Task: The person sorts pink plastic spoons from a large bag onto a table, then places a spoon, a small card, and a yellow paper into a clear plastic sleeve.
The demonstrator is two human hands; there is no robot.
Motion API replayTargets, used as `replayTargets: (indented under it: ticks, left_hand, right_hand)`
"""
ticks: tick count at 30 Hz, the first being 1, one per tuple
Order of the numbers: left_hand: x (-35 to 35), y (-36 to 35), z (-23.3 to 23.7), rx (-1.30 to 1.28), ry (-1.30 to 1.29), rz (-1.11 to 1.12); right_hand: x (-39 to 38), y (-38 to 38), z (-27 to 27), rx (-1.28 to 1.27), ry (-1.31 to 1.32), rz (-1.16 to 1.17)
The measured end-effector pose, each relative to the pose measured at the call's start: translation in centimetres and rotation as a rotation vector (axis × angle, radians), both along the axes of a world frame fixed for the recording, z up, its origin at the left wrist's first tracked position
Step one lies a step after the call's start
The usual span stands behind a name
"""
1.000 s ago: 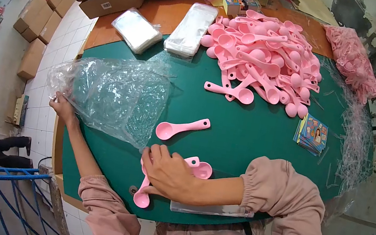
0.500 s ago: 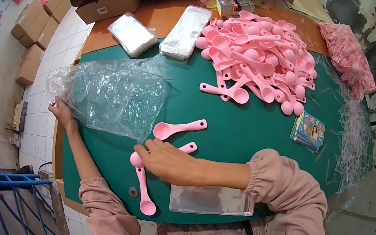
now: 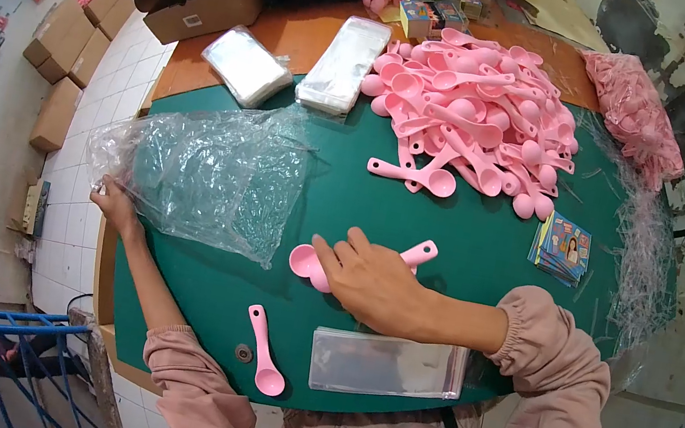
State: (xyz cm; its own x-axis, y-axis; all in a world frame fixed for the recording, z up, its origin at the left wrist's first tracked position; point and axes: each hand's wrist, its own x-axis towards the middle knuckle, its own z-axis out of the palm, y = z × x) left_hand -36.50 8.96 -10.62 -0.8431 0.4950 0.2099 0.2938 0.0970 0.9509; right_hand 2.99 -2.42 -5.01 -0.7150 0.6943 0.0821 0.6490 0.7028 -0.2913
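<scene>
At the table's left edge, my left hand (image 3: 119, 207) is closed on the near corner of a large, crumpled clear plastic bag (image 3: 212, 173). My right hand (image 3: 380, 285) is curled over pink measuring spoons (image 3: 301, 260) in the middle of the table. Two spoon bowls show at its fingertips and a holed handle sticks out past the knuckles; the rest is hidden under the palm. Nearer to me a single pink spoon (image 3: 266, 356) lies bowl up beside a small dark round disc (image 3: 244, 352). A stack of clear sleeves (image 3: 379, 369) lies below my right forearm.
A big heap of pink spoons (image 3: 478, 119) fills the back right, with printed cards (image 3: 563, 246) in front of it. Packs of clear sleeves (image 3: 342, 63) and an open cardboard box (image 3: 200, 10) stand at the back. Plastic shreds (image 3: 642, 258) litter the right edge.
My right hand has moved right and slightly up, bringing the lower spoon against the upper one. The left hand stays on the bag. The view has shifted slightly.
</scene>
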Motion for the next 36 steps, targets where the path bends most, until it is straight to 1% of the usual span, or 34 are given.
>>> replayTargets:
  ticks: [1, 2, 3, 4, 6, 7, 8, 9, 10, 11, 12, 13, 14, 15, 16, 17, 18, 19, 20, 21, 22, 23, 25, 26, 28, 30, 31, 32, 33, 34, 35, 36]
  left_hand:
    - [0.0, 0.1, -0.1, 0.005, 0.0, -0.003]
    - [0.0, 0.2, -0.2, 0.064, 0.007, -0.019]
    - [0.0, 0.2, -0.3, 0.122, 0.015, -0.036]
    - [-0.1, 0.2, -0.3, 0.128, 0.014, -0.04]
    - [0.5, -0.1, 0.1, 0.279, -0.183, -0.2]
    - [0.8, -0.1, 0.4, 0.28, -0.183, -0.2]
    - [1.2, -0.2, 0.7, 0.255, -0.154, -0.202]
    - [1.5, -0.5, 0.9, 0.226, -0.125, -0.203]
    - [1.6, -0.8, 1.1, 0.222, -0.127, -0.2]
    - [1.7, -1.0, 1.4, 0.178, -0.087, -0.197]
    - [1.7, -0.9, 1.6, 0.137, -0.046, -0.195]
    - [1.2, -0.6, 1.2, 0.142, -0.046, -0.194]
    - [0.2, -0.3, 0.4, 0.24, 0.008, -0.153]
    - [0.0, -0.3, 0.3, 0.336, 0.063, -0.113]
    - [-0.2, -0.4, 0.3, 0.338, 0.064, -0.11]
    - [0.2, -0.7, 0.7, 0.335, 0.133, -0.095]
    - [0.4, -1.0, 1.0, 0.331, 0.203, -0.082]
    - [0.4, -1.0, 1.0, 0.336, 0.203, -0.081]
    - [0.3, -1.0, 0.8, 0.267, 0.314, 0.025]
    - [0.2, -1.1, 0.6, 0.197, 0.424, 0.132]
    - [0.0, -1.1, 0.4, 0.2, 0.428, 0.135]
    - [-0.2, -1.2, 0.3, 0.197, 0.397, 0.111]
    - [-0.4, -1.4, 0.2, 0.198, 0.369, 0.088]
    - [-0.5, -1.4, 0.1, 0.161, 0.363, 0.095]
    - [-0.6, -1.4, -0.1, 0.13, 0.356, 0.104]
    - [-0.8, -1.5, -0.2, 0.122, 0.281, 0.084]
    - [-0.8, -1.5, -0.2, 0.06, 0.294, 0.119]
    - [-1.2, -1.5, -0.4, 0.07, 0.295, 0.121]
    - [-1.8, -1.4, -0.9, 0.11, 0.247, 0.074]
    - [-2.3, -1.2, -1.4, 0.153, 0.198, 0.03]
    - [-2.8, -1.2, -2.2, 0.157, 0.264, 0.025]
    - [-2.8, -1.3, -2.1, 0.17, 0.261, 0.031]
  right_hand:
    - [0.1, 0.0, -0.6, 0.124, 0.076, 0.002]
    - [0.2, 0.2, -0.6, 0.129, 0.076, -0.002]
    - [0.3, 0.4, -0.5, 0.121, -0.019, 0.005]
    - [0.5, 0.8, -0.3, 0.113, -0.115, 0.012]
    - [1.6, 2.5, 0.5, 0.098, -0.104, -0.016]
    - [2.5, 4.0, 1.0, 0.079, -0.089, -0.039]
    - [3.7, 6.1, 1.0, 0.13, -0.098, -0.013]
    - [5.0, 7.7, 2.7, 0.165, -0.013, -0.044]
    - [5.7, 9.4, 4.6, 0.029, -0.027, -0.214]
    - [7.0, 11.3, 6.0, -0.013, -0.257, -0.325]
    - [7.2, 11.1, 6.5, -0.01, -0.256, -0.326]
    - [7.3, 10.9, 6.9, 0.372, -0.212, -0.396]
    - [7.4, 10.7, 7.2, 0.752, -0.162, -0.455]
    - [7.2, 9.6, 7.7, 0.483, -0.058, -0.242]
    - [5.8, 7.8, 7.6, 0.208, -0.065, -0.101]
    - [3.4, 5.3, 7.8, -0.067, -0.074, 0.04]
    - [1.9, 3.3, 6.5, -0.205, 0.061, 0.326]
    - [-0.4, 1.0, 4.7, -0.277, 0.138, 0.519]
    - [-2.1, -1.8, 2.7, -0.269, 0.382, 0.577]
    - [-3.9, -3.9, 1.6, -0.083, 0.373, 0.624]
    - [-5.3, -5.3, 0.8, 0.103, 0.363, 0.667]
    - [-6.5, -5.8, -0.2, 0.108, 0.365, 0.669]
    - [-8.0, -5.7, -2.1, 0.187, 0.195, 0.687]
    - [-8.3, -5.2, -2.3, 0.194, 0.195, 0.688]
    - [-8.7, -4.0, -2.7, 0.18, 0.276, 0.773]
    - [-8.5, -3.0, -2.2, 0.176, 0.296, 0.81]
    - [-8.3, -2.4, -1.9, 0.141, 0.305, 0.836]
    - [-8.1, -1.8, -1.6, 0.106, 0.315, 0.862]
    - [-7.5, -0.3, 0.1, 0.119, 0.306, 0.867]
    - [-6.5, 1.7, 1.8, 0.213, 0.442, 0.757]
    - [-5.4, 4.1, 4.0, 0.303, 0.582, 0.642]
    - [-4.3, 7.1, 5.9, 0.438, 0.664, 0.532]
